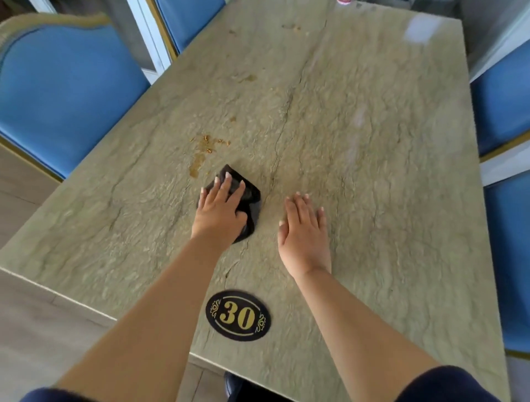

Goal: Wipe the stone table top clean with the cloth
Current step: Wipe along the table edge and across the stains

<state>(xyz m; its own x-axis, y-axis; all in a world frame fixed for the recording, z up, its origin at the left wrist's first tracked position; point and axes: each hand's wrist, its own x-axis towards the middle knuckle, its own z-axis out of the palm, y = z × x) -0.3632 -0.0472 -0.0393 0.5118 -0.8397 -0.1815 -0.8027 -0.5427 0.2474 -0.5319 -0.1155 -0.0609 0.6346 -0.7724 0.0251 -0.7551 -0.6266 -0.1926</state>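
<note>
The greenish-beige stone table top (358,160) fills most of the view. My left hand (219,211) presses flat on a dark folded cloth (250,198) near the table's middle, fingers spread over it. Just beyond the cloth lies a brown sticky spill with crumbs (202,152). Smaller brown smears (246,78) sit further away. My right hand (304,229) rests flat on the bare stone to the right of the cloth, fingers together, holding nothing.
A black oval plaque with a gold "30" (238,315) is fixed near the table's near edge. Blue upholstered chairs stand at the left (63,94), the far end (189,20) and the right (504,97). A pink object (345,2) peeks in at the far edge.
</note>
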